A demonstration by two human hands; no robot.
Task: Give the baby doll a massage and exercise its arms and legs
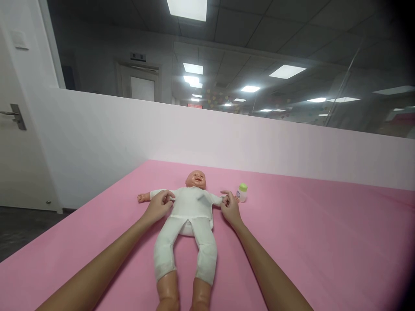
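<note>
A baby doll (189, 216) in a white one-piece suit lies on its back on a pink sheet (308, 242), head away from me, arms spread, bare feet toward me. My left hand (158, 206) rests on the doll's sleeve near its shoulder, fingers pinching the white fabric. My right hand (231, 206) holds the end of the doll's other arm at the wrist. A small baby bottle (242, 192) with a green cap stands on the sheet just beyond my right hand.
A white partition wall (227, 138) runs along the far side of the bed, with glass above it. A white door (13, 129) with a metal handle is at the left, dark floor (19, 229) below it.
</note>
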